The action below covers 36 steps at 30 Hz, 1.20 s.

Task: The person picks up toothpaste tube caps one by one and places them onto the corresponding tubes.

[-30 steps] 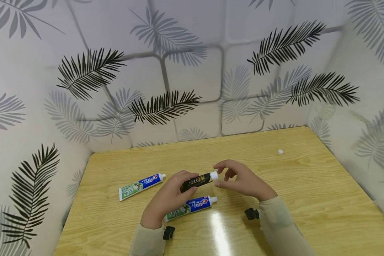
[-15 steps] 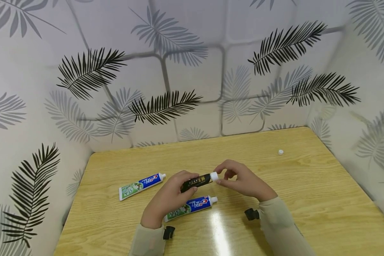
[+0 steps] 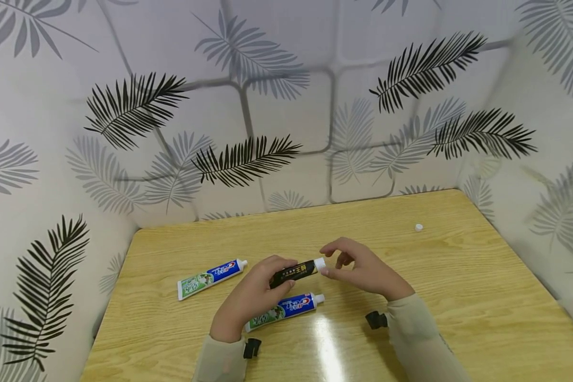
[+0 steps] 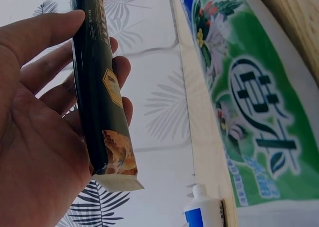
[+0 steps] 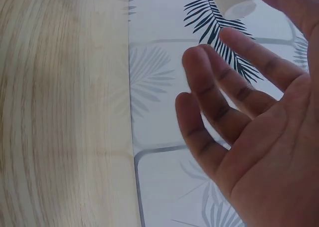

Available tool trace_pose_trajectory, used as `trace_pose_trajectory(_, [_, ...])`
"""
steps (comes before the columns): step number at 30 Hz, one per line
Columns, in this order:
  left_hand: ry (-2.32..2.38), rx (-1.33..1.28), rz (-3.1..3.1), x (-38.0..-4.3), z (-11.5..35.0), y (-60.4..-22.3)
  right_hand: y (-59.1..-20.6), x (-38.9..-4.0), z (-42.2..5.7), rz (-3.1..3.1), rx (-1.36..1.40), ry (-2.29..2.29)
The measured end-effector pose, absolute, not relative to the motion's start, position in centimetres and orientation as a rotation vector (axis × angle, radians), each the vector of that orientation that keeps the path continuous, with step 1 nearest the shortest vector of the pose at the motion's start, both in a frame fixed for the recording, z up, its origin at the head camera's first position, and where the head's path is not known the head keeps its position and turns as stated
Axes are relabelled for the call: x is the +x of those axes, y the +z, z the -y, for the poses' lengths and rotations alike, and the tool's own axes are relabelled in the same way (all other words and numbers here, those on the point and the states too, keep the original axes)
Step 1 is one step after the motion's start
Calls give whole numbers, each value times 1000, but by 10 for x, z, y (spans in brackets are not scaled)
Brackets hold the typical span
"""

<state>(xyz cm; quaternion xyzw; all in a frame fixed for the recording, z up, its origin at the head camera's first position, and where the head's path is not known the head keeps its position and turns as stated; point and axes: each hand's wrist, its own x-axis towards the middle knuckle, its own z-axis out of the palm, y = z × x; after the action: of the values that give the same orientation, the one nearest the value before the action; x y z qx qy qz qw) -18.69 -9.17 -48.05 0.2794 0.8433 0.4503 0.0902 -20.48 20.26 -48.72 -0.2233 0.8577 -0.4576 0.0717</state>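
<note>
My left hand (image 3: 254,289) grips a black toothpaste tube (image 3: 296,270) with gold lettering, thumb on the near side and fingers behind; its crimped end shows in the left wrist view. The tube's white cap (image 3: 319,263) points right, toward my right hand (image 3: 363,268). Around that cap the right thumb and index finger are spread; in the right wrist view the index fingertip stands apart from the cap (image 5: 237,2), and the thumb is close to it. Below the left hand lies a blue-and-green toothpaste tube (image 3: 291,306) with its nozzle bare, partly hidden by the hand.
A second blue-and-green toothpaste tube (image 3: 211,278), also uncapped, lies to the left on the wooden table (image 3: 458,307). One small white cap (image 3: 418,227) rests far right. Leaf-patterned wall covering (image 3: 286,106) borders the table's back and sides.
Half a second ago the right thumb and index finger closed in on the black tube's cap; now they are spread again. The left hand and the tubes on the table stay put.
</note>
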Motion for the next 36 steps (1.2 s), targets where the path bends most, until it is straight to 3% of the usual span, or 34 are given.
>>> trace_pose_trajectory(10, [1344,815,-2493,-186,92,-479,-490,-207,-204,-2589,-844,-1422])
trace_pose_trajectory(25, [1347,829,-2508,-187,94,-481,-488,-205,-203,-2588,-699,-1363])
trace_pose_trajectory(36, [1347,832,-2516,-187,95,-482,-491,-206,-201,-2612,-828,-1409])
